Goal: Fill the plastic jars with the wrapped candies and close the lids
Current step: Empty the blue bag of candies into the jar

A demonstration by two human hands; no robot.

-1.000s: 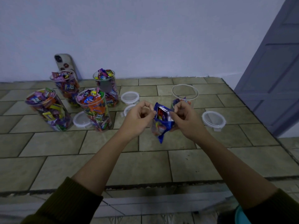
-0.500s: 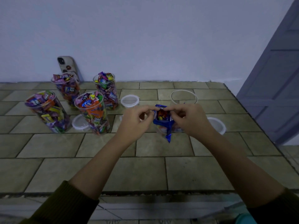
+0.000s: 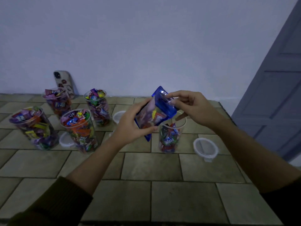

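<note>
You are gripping the candy bag (image 3: 156, 111) by its lower half with your left hand (image 3: 135, 126), while your right hand (image 3: 193, 108) is pinching its open top, just above the part-filled jar (image 3: 171, 136). Be tipping the mouth slowly over the rim, keeping it centred so nothing is spilling.

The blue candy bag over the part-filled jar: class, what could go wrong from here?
1. The blue plastic candy bag, gripped by the left hand and pinched by the right hand, sits tilted and partly beside the mouth of the clear plastic jar; candies may spill onto the tiled surface.
2. The four candy-filled jars are heaped above their rims, so the white round lids may not close.
</note>
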